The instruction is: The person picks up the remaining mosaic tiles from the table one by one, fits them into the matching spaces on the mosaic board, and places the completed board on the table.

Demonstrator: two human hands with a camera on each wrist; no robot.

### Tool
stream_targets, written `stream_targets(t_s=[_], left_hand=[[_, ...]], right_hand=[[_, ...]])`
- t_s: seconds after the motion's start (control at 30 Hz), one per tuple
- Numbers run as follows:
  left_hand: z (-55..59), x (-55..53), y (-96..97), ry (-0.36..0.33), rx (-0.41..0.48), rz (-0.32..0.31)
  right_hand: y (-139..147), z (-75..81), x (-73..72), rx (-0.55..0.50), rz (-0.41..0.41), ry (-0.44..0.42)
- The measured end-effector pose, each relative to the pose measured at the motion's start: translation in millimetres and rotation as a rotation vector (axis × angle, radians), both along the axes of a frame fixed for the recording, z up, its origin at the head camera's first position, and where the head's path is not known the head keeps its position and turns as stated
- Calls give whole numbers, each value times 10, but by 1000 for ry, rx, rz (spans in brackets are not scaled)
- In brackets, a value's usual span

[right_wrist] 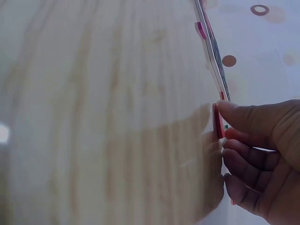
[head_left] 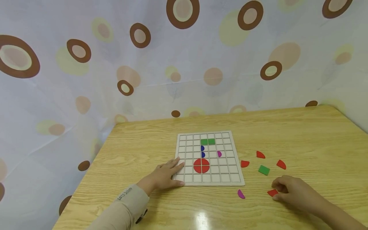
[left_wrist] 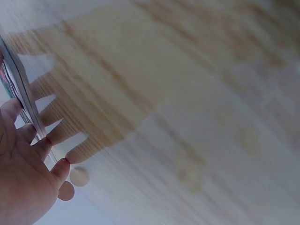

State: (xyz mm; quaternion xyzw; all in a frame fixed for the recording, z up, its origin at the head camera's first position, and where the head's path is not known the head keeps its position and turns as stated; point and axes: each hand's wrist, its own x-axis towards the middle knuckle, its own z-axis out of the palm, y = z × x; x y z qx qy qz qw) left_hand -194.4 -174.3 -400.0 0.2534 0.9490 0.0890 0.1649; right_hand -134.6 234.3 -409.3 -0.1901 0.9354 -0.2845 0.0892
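My left hand (head_left: 164, 176) rests with spread fingers on the left edge of a white grid board (head_left: 225, 179); the left wrist view shows the same fingers along the board's side. On the board lie four-part red circle pieces (head_left: 201, 165), two green rectangles (head_left: 208, 141), two blue half-circles (head_left: 203, 154) and a magenta half-circle (head_left: 219, 154). To the board's right, my right hand (head_left: 296, 193) pinches a red quarter-circle piece (head_left: 272, 193) between thumb and fingertips, low at the tabletop. In the right wrist view this red piece (right_wrist: 218, 121) appears edge-on beside the thumb.
Loose on the wooden table (head_left: 138, 143) are a green rectangle (head_left: 264, 170), a magenta half-circle (head_left: 241, 194) and three red quarter-circles, one of them near the board (head_left: 245, 164). A white curtain (head_left: 201, 57) with printed circles hangs behind the table.
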Motion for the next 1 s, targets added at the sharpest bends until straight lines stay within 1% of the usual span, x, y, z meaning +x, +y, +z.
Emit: stream_targets(t_s=[0.1,0.33,0.57,0.7,1.0], left_hand=[[3,2,6,5,-10,-3],[15,3,2,6,-17,-7],[49,23,18,-1,-6,-6],[44,22,26,-3,1,-7],[13,5,10,11,-12,0]], right_hand=[[-8,-7,-2,7,-12,2],[-43,8,0,23,-64,-40],[-68,3,2,56,-73,-7],[-71,1,15,43,-65,-5],[-95,-6,31,-33,-11,16]])
